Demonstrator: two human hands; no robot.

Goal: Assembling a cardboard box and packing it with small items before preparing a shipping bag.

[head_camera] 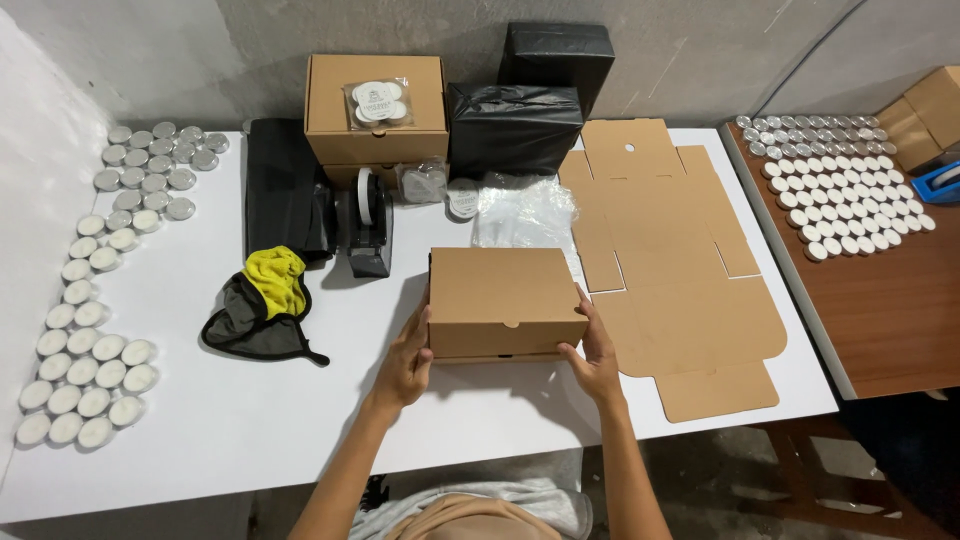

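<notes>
**Both hands clamped on the closed box**

You hold the closed brown cardboard mailer box (505, 300) between your two hands, near the front edge of the white worktop (250, 420). Your left hand (408, 362) presses against its left side, fingers curled up the wall; your right hand (592, 352) presses the right front corner, thumb up along the side. Each grip is closed on the box, and the box rests on the worktop with its lid tab tucked in at the front.

Just to the right of your right-hand grip lies a flat, unfolded brown cardboard box blank (670, 270), touching or nearly touching the box. Just beyond the box, away from you, sits a crumpled clear plastic bag (525, 212). Beyond your left-hand grip stands a black tape dispenser (368, 225), and behind that a second closed brown cardboard box (375, 105) with a clear packet of white candles on top. Left of your left-hand grip lies a yellow and dark grey cloth (265, 300). Well apart on the far left, rows of white tealight candles in silver cups (90, 370) line the worktop edge. Far right, more tealights (845, 190) stand on a brown wooden table (890, 320).
</notes>
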